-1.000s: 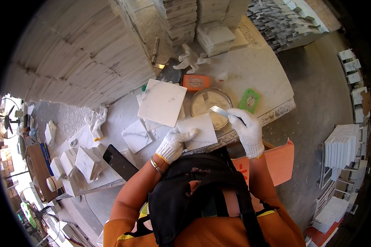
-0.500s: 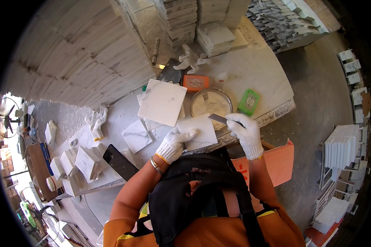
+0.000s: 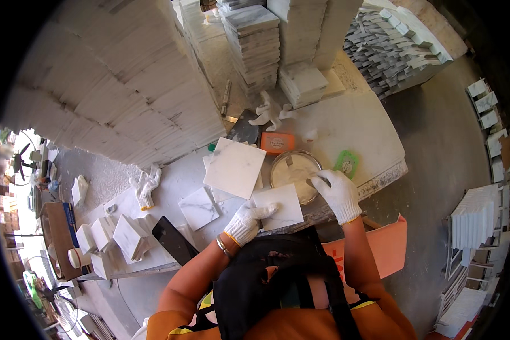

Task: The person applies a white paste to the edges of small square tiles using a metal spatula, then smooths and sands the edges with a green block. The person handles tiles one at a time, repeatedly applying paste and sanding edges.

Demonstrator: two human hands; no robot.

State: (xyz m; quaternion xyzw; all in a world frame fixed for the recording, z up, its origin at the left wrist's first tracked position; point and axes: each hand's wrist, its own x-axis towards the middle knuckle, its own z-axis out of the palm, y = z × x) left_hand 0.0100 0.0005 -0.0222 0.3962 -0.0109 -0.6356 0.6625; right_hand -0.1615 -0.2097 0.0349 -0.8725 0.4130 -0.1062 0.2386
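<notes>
My left hand (image 3: 246,223), in a white knit glove, grips a square white marble tile (image 3: 286,208) by its left side, thumb on top. My right hand (image 3: 340,195), gloved alike, is closed at the right rim of a round metal dish (image 3: 272,170) holding whitish material. From its fingers a small part of a thin grey flat blade (image 3: 310,182) shows over the dish; the rest is hidden. Left of the dish, a larger white tile (image 3: 235,167) lies on other tiles, and a grey-veined tile (image 3: 199,208) lies nearer my left arm.
Behind the dish are an orange box (image 3: 277,143), a green box (image 3: 346,163) and a crumpled white glove (image 3: 269,110). Tall tile stacks (image 3: 124,96) rise at left and back. Another glove (image 3: 145,187), a black phone (image 3: 174,240) and upright tiles (image 3: 131,238) lie left.
My right hand has moved forward from the tile's far right corner to the dish, taking the blade with it. My left hand keeps the tile. The whole view has shifted, with things lower.
</notes>
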